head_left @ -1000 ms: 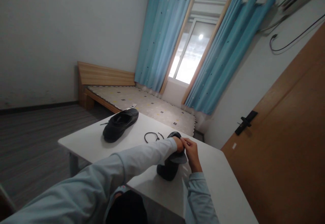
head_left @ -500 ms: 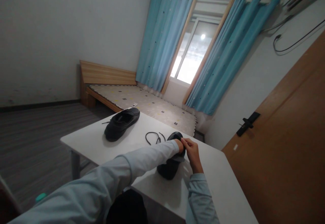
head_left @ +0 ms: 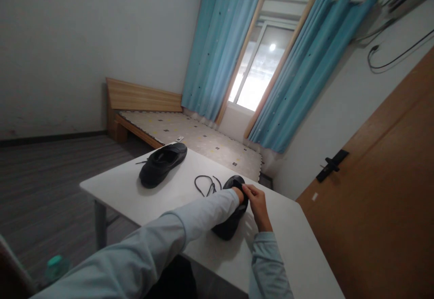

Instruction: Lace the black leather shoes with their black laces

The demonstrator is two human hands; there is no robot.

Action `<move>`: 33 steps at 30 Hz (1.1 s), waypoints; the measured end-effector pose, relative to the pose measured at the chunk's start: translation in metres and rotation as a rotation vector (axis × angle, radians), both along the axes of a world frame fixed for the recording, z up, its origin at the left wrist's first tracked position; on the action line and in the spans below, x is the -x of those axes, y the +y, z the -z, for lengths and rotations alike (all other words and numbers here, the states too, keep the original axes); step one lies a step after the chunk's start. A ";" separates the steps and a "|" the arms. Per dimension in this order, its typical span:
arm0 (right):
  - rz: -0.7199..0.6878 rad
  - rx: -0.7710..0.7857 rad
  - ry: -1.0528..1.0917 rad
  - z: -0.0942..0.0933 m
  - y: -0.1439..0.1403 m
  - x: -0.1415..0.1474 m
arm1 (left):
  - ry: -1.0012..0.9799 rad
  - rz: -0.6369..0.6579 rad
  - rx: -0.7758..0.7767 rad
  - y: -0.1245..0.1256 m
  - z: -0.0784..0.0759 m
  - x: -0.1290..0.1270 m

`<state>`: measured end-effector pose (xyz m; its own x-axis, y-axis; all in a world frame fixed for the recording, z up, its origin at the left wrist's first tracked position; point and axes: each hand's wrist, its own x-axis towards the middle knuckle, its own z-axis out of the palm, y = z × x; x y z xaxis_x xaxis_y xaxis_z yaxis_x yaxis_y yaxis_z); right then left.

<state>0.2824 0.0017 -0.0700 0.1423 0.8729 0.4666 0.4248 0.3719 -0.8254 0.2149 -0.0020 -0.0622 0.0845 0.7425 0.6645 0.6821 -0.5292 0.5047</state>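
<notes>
Both hands met on the near shoe [head_left: 230, 220], which lay on the table [head_left: 291, 244] toward its near edge: the right hand [head_left: 257, 201] was pinched shut at the shoe's top, while the left hand [head_left: 240, 195] was mostly hidden behind its sleeve, so its grip could not be told. A loose lace [head_left: 205, 185] lay just beyond the shoe, and the far shoe [head_left: 162, 164] sat near the far left corner.

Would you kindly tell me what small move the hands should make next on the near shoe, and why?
Probably reach for the loose black lace. Both the left hand and right hand pinch at the top of the near black shoe, while the lace lies free on the white table just beyond.
</notes>
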 end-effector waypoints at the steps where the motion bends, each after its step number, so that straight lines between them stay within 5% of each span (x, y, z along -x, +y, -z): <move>1: -0.004 0.002 0.001 0.000 0.000 0.000 | -0.002 0.027 0.005 -0.002 -0.001 0.001; 13: 0.006 0.007 0.016 -0.002 -0.001 0.005 | 0.017 0.145 0.030 0.001 -0.004 0.013; 28: 0.023 0.034 0.046 -0.001 0.002 0.004 | 0.122 0.148 0.175 0.014 0.000 -0.002; 33: 0.030 0.041 0.033 -0.003 0.000 0.005 | -0.005 0.204 0.196 0.009 0.002 0.000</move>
<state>0.2778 0.0020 -0.0674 0.1834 0.8864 0.4250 0.4076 0.3248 -0.8534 0.2148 0.0074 -0.0639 0.2424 0.8249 0.5107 0.5692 -0.5472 0.6137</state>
